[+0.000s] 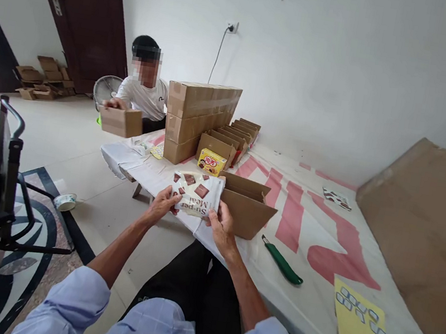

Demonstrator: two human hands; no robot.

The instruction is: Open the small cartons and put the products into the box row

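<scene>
While the left hand (164, 205) grips one end of a packet (196, 194), the right hand (222, 226) pinches the other, holding it just beyond the lap, near the edge of the desk (196, 230). The fingers of both hands are closed on it, and they cover parts of its ends. White and cream, the packet shows brown chocolate-like squares and brown lettering, "Su-per Meal", upside down in this view; its back cannot be seen. An open box (247, 213) stands just beside it, its inside hidden by its walls. Another person's face is blurred, their lower body hidden.
</scene>
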